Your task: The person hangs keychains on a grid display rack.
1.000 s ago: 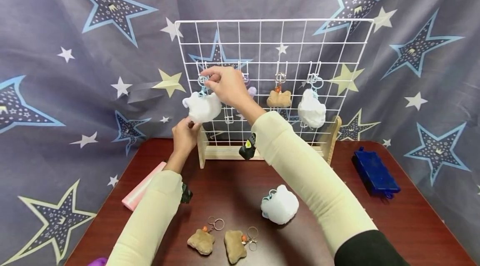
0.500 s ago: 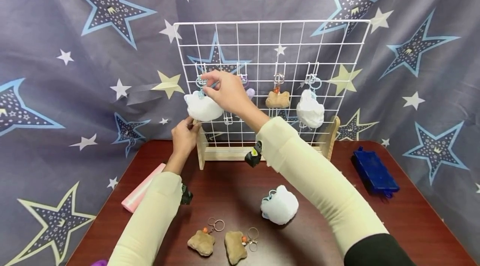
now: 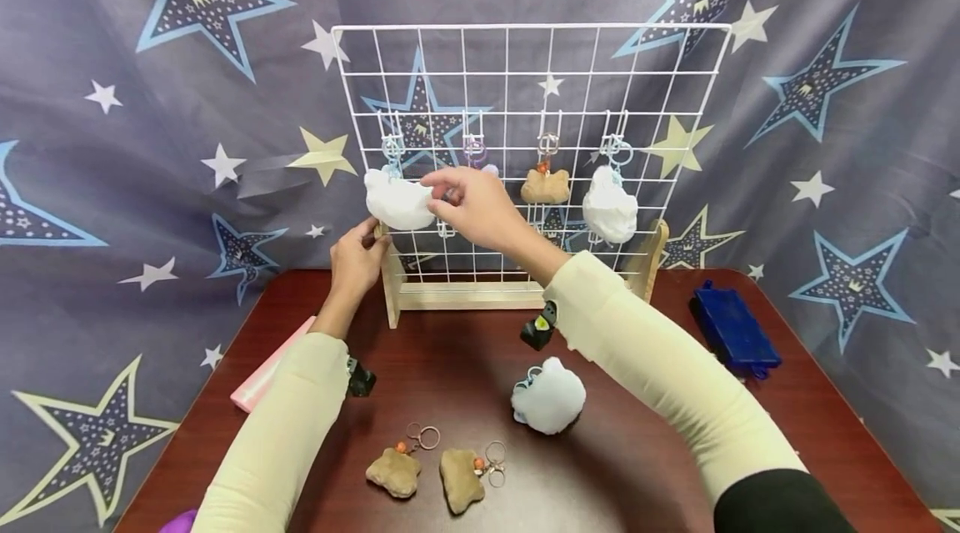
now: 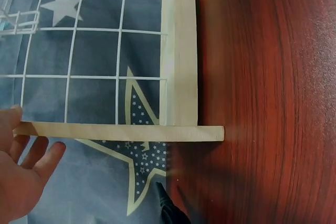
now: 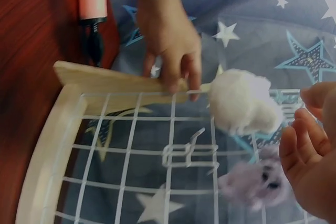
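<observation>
One grid (image 3: 507,73) carries two white charms (image 3: 400,203), one brown charm (image 3: 546,187), one purple charm (image 5: 257,183). The tabletop (image 3: 442,354) bears two brown charms (image 3: 461,481), one white charm (image 3: 551,401), one pink tube (image 3: 268,369) near the left edge, one blue case (image 3: 735,329) near the right.

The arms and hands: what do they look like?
The left hand and right hand are bare. Both sleeves are cream, with black fabric beyond the right one. A small black camera sits at each wrist, the right one marked yellow.

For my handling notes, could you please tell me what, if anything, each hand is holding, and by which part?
The left hand grips the left wooden upright near its top end; the right hand holds nothing.
</observation>
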Available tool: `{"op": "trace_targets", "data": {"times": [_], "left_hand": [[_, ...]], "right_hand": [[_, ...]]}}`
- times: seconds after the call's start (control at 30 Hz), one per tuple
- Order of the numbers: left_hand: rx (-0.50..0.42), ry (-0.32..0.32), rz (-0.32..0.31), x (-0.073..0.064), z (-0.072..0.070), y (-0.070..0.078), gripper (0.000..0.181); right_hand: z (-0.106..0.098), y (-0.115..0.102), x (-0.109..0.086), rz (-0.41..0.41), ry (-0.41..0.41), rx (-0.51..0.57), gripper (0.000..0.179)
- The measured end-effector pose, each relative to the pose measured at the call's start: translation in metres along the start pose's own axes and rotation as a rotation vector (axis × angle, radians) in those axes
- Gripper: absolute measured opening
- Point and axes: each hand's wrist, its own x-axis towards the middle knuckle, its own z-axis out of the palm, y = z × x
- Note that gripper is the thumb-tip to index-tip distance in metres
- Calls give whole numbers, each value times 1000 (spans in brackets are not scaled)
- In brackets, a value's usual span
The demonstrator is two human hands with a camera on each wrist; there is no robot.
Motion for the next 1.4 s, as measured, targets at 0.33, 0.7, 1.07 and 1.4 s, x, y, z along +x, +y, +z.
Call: {"op": "trace_targets", "data": {"times": [0.33,0.7,1.07,1.4], "left_hand": [[11,21,66,-14,-14,-3,36],[25,-158,131,-64,-18,-3,38],[136,-895,457,-120,-15,-1,29],[173,-1080,492,-156,-17,4,35]], "right_hand": [[-4,43,-43,4,-72,-22,33],[-13,107,-112,6,-162,-59,26],[-36,181,-167,96,-83,-241,30],[-66,215,-206,272,162,-338,29]]}}
